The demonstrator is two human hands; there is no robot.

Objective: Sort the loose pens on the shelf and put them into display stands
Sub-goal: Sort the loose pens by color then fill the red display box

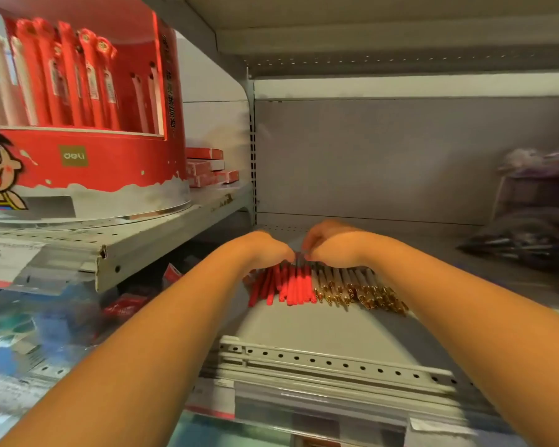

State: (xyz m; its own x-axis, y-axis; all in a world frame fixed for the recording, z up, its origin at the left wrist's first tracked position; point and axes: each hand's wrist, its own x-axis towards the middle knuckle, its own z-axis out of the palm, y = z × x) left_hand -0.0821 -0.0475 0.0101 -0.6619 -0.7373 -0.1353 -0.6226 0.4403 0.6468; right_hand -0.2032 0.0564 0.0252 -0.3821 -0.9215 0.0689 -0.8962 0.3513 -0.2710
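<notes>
A row of loose pens lies side by side on the grey shelf (304, 327): red pens (291, 287) on the left, white pens with gold tips (359, 287) on the right. My left hand (265, 250) and my right hand (329, 243) rest palm down on the far ends of the pens, fingers curled and meeting in the middle. The fingertips are hidden behind the hands, so any grip on a pen cannot be made out. A round red display stand (88, 156) holding red and white pens upright stands on the higher shelf at the upper left.
Small red boxes (210, 169) are stacked behind the stand. A blurred dark bag of pens (523, 243) and a purple-topped box (536, 185) sit at the right. The shelf's perforated front rail (329, 362) runs below my forearms. Blurred blue goods (29, 333) fill the lower left.
</notes>
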